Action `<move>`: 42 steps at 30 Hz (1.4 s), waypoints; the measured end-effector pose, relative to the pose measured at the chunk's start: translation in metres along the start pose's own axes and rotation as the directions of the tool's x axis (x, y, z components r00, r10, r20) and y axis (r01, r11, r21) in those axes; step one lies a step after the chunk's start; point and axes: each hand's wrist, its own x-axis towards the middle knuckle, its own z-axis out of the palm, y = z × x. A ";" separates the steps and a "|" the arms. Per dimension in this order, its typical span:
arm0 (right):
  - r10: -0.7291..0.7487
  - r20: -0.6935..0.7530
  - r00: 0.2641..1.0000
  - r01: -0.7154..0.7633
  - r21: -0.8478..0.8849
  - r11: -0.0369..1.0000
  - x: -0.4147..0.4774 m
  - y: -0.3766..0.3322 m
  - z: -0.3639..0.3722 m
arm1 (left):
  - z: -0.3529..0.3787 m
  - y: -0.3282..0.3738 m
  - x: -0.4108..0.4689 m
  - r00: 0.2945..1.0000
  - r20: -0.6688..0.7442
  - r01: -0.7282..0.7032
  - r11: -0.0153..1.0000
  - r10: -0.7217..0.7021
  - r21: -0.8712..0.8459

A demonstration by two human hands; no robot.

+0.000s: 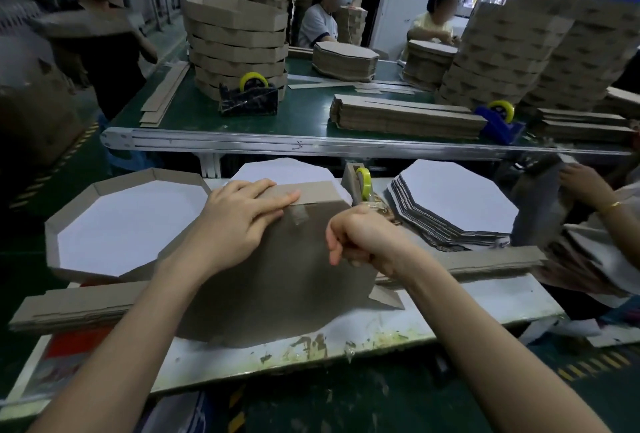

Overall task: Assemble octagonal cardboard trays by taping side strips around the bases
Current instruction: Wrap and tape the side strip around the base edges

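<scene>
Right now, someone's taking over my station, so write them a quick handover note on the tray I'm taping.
Left hand open, fingers pressing the side strip onto the upturned base. Right hand curled beside the tape dispenser; whether it pinches tape is unclear.
Done: one tape piece joins strip and base; a finished tray sits left.
Left: tape the remaining sides. Spare bases stacked right, strips along the front edge.

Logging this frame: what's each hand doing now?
Left hand: open, pressing the side strip.
Right hand: curled; holding anything cannot be told.
</scene>
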 end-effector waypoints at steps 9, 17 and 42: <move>-0.495 -0.400 0.771 0.418 -0.268 0.868 0.028 -0.017 -0.032 | 0.001 0.004 0.000 1.000 0.028 -0.008 0.997 0.010 -0.083; -0.410 -0.092 0.908 0.348 -0.382 0.856 0.055 0.001 -0.027 | -0.004 0.026 0.009 0.984 -0.053 0.158 0.974 -0.169 -0.165; -0.434 -0.030 0.900 0.400 -0.337 0.853 0.062 0.004 -0.029 | 0.017 0.034 0.031 0.987 0.082 0.081 0.869 -0.138 0.489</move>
